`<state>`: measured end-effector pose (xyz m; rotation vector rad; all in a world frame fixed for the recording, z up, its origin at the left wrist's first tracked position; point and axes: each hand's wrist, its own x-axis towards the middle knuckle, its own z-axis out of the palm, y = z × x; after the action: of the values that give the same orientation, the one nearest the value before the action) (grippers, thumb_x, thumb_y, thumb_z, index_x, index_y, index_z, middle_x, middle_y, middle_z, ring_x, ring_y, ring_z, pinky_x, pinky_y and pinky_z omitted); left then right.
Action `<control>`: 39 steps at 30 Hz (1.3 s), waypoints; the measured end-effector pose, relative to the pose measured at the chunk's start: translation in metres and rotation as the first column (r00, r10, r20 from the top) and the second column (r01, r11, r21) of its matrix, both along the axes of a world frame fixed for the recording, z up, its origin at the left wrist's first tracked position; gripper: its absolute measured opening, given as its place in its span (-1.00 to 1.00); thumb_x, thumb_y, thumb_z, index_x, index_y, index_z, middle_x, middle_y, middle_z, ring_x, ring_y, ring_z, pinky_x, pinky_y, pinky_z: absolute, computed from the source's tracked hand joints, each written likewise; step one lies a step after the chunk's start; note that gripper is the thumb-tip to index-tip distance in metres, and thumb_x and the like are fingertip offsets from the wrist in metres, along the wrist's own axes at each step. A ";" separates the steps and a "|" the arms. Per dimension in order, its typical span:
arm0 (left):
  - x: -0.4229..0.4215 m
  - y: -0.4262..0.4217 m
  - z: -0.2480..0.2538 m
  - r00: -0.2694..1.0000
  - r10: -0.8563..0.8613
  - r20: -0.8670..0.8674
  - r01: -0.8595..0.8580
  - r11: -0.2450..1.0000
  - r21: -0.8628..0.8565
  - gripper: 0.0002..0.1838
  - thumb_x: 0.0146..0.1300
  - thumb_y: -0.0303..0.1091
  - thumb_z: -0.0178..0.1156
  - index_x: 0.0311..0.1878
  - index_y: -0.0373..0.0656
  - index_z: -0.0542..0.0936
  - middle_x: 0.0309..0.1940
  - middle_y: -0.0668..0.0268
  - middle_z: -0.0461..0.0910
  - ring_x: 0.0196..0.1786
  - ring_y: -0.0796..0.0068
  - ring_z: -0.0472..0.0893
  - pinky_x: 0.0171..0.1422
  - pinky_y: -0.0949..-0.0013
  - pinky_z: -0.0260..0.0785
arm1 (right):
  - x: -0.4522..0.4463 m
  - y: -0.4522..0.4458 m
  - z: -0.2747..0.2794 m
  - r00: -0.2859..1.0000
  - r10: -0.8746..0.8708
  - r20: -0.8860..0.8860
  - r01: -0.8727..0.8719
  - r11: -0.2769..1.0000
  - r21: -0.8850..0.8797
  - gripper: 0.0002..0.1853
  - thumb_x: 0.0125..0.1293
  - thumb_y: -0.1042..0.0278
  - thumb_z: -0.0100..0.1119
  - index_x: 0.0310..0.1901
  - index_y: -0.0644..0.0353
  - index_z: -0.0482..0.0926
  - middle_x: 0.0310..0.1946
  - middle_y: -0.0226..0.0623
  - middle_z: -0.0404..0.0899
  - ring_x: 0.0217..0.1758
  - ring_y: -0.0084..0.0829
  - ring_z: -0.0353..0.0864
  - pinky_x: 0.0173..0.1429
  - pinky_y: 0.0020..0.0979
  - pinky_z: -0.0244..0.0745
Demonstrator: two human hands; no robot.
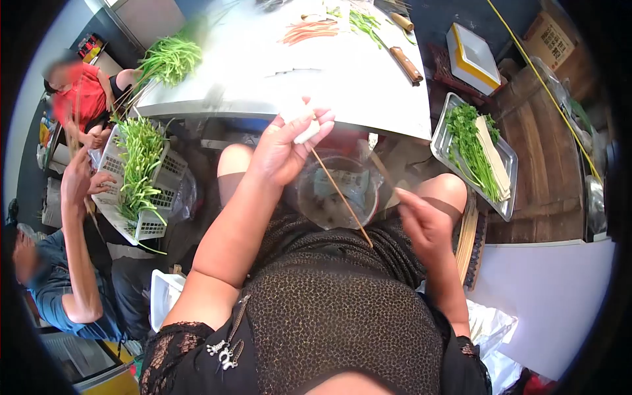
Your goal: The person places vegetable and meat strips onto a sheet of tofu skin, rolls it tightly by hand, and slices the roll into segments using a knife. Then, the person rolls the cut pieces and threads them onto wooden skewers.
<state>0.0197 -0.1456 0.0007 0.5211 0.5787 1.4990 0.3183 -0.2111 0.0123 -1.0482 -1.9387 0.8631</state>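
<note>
Raised in front of me, my left hand [282, 148] pinches a small white piece of food [307, 133]. A thin wooden skewer [341, 194] runs from that piece down toward my lap. My right hand [426, 225] is closed over my right thigh, blurred by motion. From its fingers a thin brown stick [384, 172] points up and left; its exact kind is too smeared to tell. Between my knees, below both hands, stands a clear round tub [309, 214] with a plastic packet [347, 187] inside.
On the white table [243, 72] lie cut greens [171, 60], reddish strips [309, 31] and a wooden-handled knife [405, 64]. A metal tray [505, 204] of leafy herbs [471, 145] is at right. Two people sit at left by a white basket [172, 172] of green stems [140, 164].
</note>
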 end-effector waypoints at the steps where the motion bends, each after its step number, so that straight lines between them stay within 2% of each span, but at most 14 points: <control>1: -0.003 -0.002 0.002 1.000 0.007 -0.002 -0.007 1.000 -0.005 -0.57 0.46 -0.50 0.16 0.33 -0.29 0.35 0.25 -0.15 0.48 0.34 -0.04 0.53 0.44 0.05 0.50 | -0.017 0.006 0.001 0.997 0.077 0.002 -0.077 0.996 0.047 -0.68 0.41 0.54 0.20 0.17 0.28 0.64 -0.07 -0.07 0.75 -0.07 -0.30 0.79 0.04 -0.40 0.61; 3: -0.011 -0.007 0.004 0.991 0.055 0.120 -0.055 0.998 -0.003 -0.59 0.45 -0.54 0.16 0.30 -0.33 0.37 0.26 -0.18 0.47 0.35 -0.09 0.51 0.46 0.02 0.49 | -0.042 0.016 -0.003 0.991 0.134 -0.009 -0.133 0.988 0.078 -0.68 0.40 0.54 0.20 0.17 0.26 0.64 -0.07 -0.05 0.74 -0.07 -0.25 0.79 0.04 -0.39 0.62; 4: -0.014 -0.010 0.006 0.990 0.066 0.122 -0.066 0.998 -0.009 -0.59 0.45 -0.54 0.16 0.30 -0.33 0.37 0.26 -0.18 0.47 0.35 -0.09 0.51 0.46 0.02 0.49 | -0.050 0.019 -0.005 0.983 0.184 -0.016 -0.181 0.976 0.117 -0.68 0.39 0.54 0.20 0.16 0.25 0.64 -0.08 -0.04 0.74 -0.07 -0.21 0.78 0.04 -0.37 0.63; 7: -0.023 -0.015 0.010 0.947 0.084 0.311 -0.082 0.996 -0.020 -0.66 0.46 -0.54 0.14 0.24 -0.40 0.43 0.27 -0.21 0.46 0.35 -0.14 0.50 0.45 -0.01 0.50 | -0.063 0.022 -0.002 0.978 0.207 0.028 -0.208 0.977 0.039 -0.67 0.39 0.53 0.19 0.16 0.22 0.65 -0.08 -0.04 0.74 -0.05 -0.19 0.78 0.03 -0.35 0.65; 17: -0.024 -0.010 0.001 0.893 -0.065 0.444 0.016 0.993 0.114 -0.68 0.48 -0.55 0.10 0.24 -0.39 0.42 0.26 -0.19 0.48 0.33 -0.09 0.53 0.45 -0.04 0.48 | -0.071 0.028 -0.006 0.986 0.165 -0.008 -0.162 0.974 0.160 -0.69 0.39 0.50 0.21 0.15 0.22 0.65 -0.06 -0.03 0.73 -0.04 -0.17 0.78 0.05 -0.32 0.65; 23: -0.012 -0.012 0.004 0.947 0.024 0.319 -0.053 0.995 0.083 -0.65 0.47 -0.56 0.11 0.28 -0.32 0.40 0.24 -0.15 0.50 0.33 -0.07 0.54 0.47 -0.03 0.46 | -0.065 0.028 -0.004 0.990 0.138 0.035 -0.141 0.983 0.120 -0.69 0.40 0.49 0.21 0.14 0.24 0.65 -0.07 -0.02 0.74 -0.03 -0.20 0.79 0.06 -0.35 0.66; 25: -0.004 -0.014 0.011 0.979 0.147 0.138 -0.152 0.988 0.030 -0.60 0.46 -0.56 0.13 0.32 -0.28 0.36 0.22 -0.14 0.51 0.31 -0.04 0.55 0.46 -0.01 0.48 | -0.063 0.029 -0.002 0.987 0.150 -0.050 -0.149 0.988 0.034 -0.71 0.41 0.48 0.20 0.13 0.26 0.66 -0.07 -0.04 0.75 -0.04 -0.26 0.80 0.06 -0.37 0.65; 26: -0.001 -0.016 0.015 0.980 0.145 0.139 -0.151 0.988 0.030 -0.60 0.46 -0.56 0.13 0.32 -0.28 0.36 0.22 -0.14 0.51 0.31 -0.04 0.55 0.46 -0.01 0.48 | -0.062 0.030 -0.001 0.988 0.149 -0.050 -0.147 0.989 0.034 -0.71 0.41 0.48 0.20 0.13 0.26 0.66 -0.07 -0.04 0.75 -0.04 -0.26 0.80 0.06 -0.37 0.65; 28: 0.004 -0.018 0.021 0.984 0.179 -0.001 -0.179 0.983 0.035 -0.55 0.46 -0.56 0.13 0.36 -0.25 0.31 0.19 -0.11 0.53 0.30 -0.03 0.57 0.44 0.01 0.50 | -0.060 0.032 0.001 0.985 0.159 -0.066 -0.160 0.987 -0.001 -0.71 0.43 0.47 0.19 0.14 0.27 0.66 -0.07 -0.06 0.76 -0.05 -0.32 0.80 0.05 -0.39 0.65; 29: 0.007 -0.019 0.024 0.984 0.178 0.002 -0.178 0.983 0.040 -0.55 0.46 -0.56 0.13 0.36 -0.25 0.31 0.19 -0.11 0.53 0.30 -0.03 0.57 0.44 0.01 0.50 | -0.060 0.031 0.003 0.985 0.159 -0.064 -0.159 0.987 0.004 -0.71 0.43 0.47 0.19 0.14 0.27 0.66 -0.07 -0.06 0.76 -0.05 -0.32 0.80 0.05 -0.39 0.65; 31: 0.012 -0.021 0.027 0.982 0.182 -0.059 -0.179 0.982 0.055 -0.52 0.45 -0.58 0.12 0.38 -0.24 0.28 0.18 -0.09 0.54 0.28 -0.02 0.58 0.42 0.03 0.52 | -0.061 0.027 0.007 0.986 0.135 -0.100 -0.146 0.982 -0.121 -0.71 0.45 0.47 0.18 0.15 0.27 0.66 -0.07 -0.08 0.76 -0.06 -0.32 0.80 0.05 -0.40 0.64; 39: 0.029 -0.029 0.033 0.986 0.158 -0.048 -0.156 0.987 0.044 -0.50 0.45 -0.60 0.10 0.40 -0.23 0.26 0.18 -0.10 0.53 0.25 0.04 0.60 0.41 0.05 0.52 | -0.074 0.022 -0.001 0.990 0.103 -0.092 -0.100 0.994 0.041 -0.69 0.44 0.49 0.17 0.17 0.25 0.64 -0.13 -0.04 0.75 -0.11 -0.29 0.80 0.01 -0.39 0.64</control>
<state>0.0492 -0.1749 0.0340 0.5565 0.6427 1.6538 0.2445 -0.1894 0.0113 -0.8780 -1.9342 0.9130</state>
